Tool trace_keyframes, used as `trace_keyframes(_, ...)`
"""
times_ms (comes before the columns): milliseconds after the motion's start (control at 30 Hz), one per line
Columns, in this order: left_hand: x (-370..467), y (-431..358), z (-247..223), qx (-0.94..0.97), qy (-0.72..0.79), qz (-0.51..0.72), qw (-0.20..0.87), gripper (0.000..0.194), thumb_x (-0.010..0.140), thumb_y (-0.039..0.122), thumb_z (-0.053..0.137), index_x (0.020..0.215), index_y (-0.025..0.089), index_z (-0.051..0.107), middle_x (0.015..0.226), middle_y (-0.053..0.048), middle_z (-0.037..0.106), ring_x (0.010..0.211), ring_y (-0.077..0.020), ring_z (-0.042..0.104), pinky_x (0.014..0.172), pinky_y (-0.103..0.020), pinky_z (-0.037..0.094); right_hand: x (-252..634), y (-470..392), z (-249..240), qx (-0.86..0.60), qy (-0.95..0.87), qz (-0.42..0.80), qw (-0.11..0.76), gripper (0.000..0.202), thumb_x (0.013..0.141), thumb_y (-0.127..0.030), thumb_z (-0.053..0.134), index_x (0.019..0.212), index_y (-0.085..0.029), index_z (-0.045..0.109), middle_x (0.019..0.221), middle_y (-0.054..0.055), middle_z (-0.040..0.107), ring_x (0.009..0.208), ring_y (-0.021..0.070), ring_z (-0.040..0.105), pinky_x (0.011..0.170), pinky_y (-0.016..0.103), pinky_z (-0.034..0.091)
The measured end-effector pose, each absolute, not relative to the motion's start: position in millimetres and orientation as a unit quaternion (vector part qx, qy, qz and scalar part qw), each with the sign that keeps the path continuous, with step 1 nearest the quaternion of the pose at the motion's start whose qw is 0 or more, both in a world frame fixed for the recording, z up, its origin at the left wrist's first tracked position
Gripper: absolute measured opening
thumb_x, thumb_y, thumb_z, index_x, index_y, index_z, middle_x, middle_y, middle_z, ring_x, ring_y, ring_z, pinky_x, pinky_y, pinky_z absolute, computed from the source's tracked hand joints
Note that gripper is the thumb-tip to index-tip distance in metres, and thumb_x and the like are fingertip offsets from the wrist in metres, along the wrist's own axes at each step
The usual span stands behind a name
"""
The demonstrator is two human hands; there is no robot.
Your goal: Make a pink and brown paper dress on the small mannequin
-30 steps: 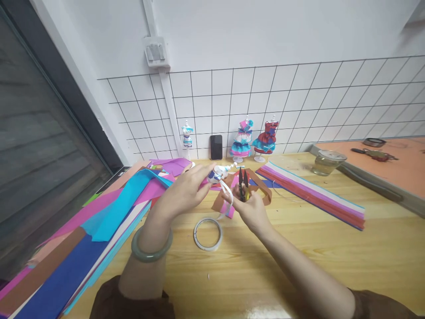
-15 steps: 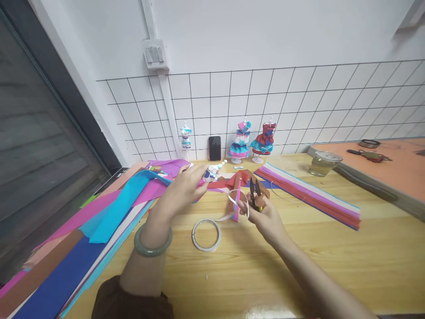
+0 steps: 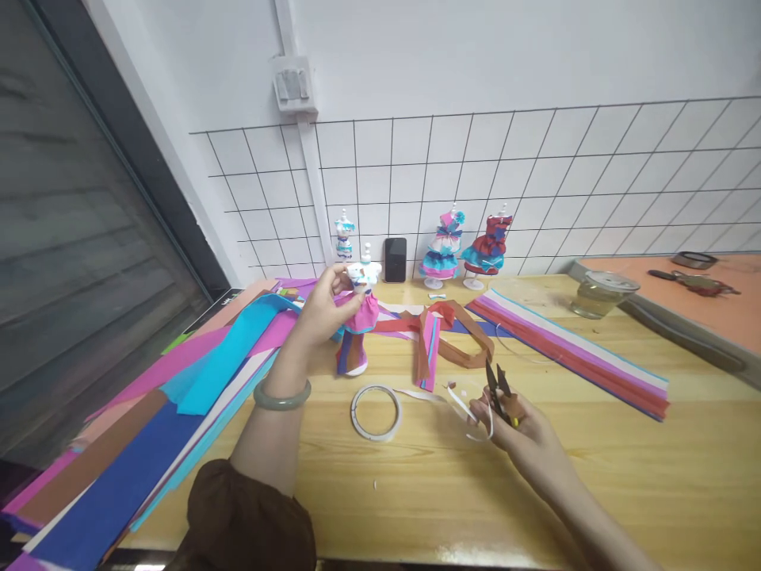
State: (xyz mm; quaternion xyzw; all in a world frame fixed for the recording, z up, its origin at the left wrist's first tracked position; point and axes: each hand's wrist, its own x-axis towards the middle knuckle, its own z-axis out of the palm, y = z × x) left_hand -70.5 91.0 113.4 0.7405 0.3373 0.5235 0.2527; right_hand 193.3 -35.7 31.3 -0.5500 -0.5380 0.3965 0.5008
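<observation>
My left hand (image 3: 322, 311) grips a small dress form (image 3: 361, 316) at its waist; the form stands nearly upright, in a white and blue top, a pink skirt and a striped lower part. In my right hand (image 3: 529, 436) are black-bladed thread snips (image 3: 498, 396), blades apart and pointing up and away. A thin white strip (image 3: 460, 403) curls from the fingertips of that same hand. Between my hands a roll of double-sided tape (image 3: 355, 424) lies flat, its loose end stretched to the right. Brown and pink paper strips (image 3: 428, 357) lie just behind it.
Long colored paper strips (image 3: 112, 452) cover the left side. A striped pleated band (image 3: 571, 353) lies at right. Two dressed forms (image 3: 441, 254), another small form (image 3: 344, 234) and a phone (image 3: 395, 260) stand along the wall. A lidded glass (image 3: 603, 295) is at far right.
My left hand has turned the dress form from lying sideways to nearly upright. My right hand has moved right and toward me with the snips and white strip, away from the paper strips.
</observation>
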Motion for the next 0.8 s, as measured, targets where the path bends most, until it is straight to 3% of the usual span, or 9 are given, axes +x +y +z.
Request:
trace_keyframes(200, -80.6, 107.1, 98.7, 0.704, 0.331, 0.540, 0.322, 0.038, 0.076, 0.021, 0.057, 0.109, 0.017, 0.039, 0.119, -0.012, 0.055, 0.111, -0.0180, 0.052, 0.097, -0.037, 0.040, 191.2, -40.6, 20.0, -0.524, -0.558, 0.420, 0.488, 0.019, 0.069, -0.034, 0.067, 0.072, -0.022, 0.053, 0.069, 0.000, 0.053, 0.066, 0.0174, 0.055, 0.061, 0.027, 0.047)
trace_keyframes(333, -84.2, 109.8, 95.8, 0.701, 0.329, 0.531, 0.343, 0.054, 0.075, 0.020, 0.058, 0.121, 0.018, 0.028, 0.119, -0.013, 0.055, 0.110, -0.0179, 0.053, 0.096, -0.038, 0.040, 189.3, -39.8, 20.3, -0.524, -0.538, 0.440, 0.492, 0.021, 0.066, -0.031, 0.069, 0.070, -0.022, 0.052, 0.068, -0.001, 0.054, 0.064, 0.0171, 0.055, 0.058, 0.026, 0.046)
trace_keyframes(667, -89.4, 101.2, 104.6, 0.749, 0.355, 0.489, 0.272, 0.055, 0.074, 0.022, 0.061, 0.124, 0.020, 0.038, 0.120, -0.011, 0.054, 0.114, -0.0197, 0.049, 0.101, -0.040, 0.033, 181.4, -39.5, 29.3, -0.539, -0.503, 0.456, 0.498, 0.030, 0.061, -0.035, 0.073, 0.070, -0.019, 0.049, 0.063, -0.001, 0.054, 0.059, 0.0142, 0.052, 0.050, 0.022, 0.040)
trace_keyframes(800, -92.9, 98.5, 108.2, 0.756, 0.361, 0.471, 0.277, 0.065, 0.072, 0.023, 0.063, 0.130, 0.023, 0.034, 0.126, -0.011, 0.049, 0.118, -0.0224, 0.045, 0.097, -0.039, 0.038, 180.3, -38.0, 30.4, -0.541, -0.510, 0.456, 0.489, 0.028, 0.063, -0.034, 0.071, 0.069, -0.018, 0.050, 0.061, -0.002, 0.052, 0.053, 0.0102, 0.046, 0.043, 0.019, 0.031)
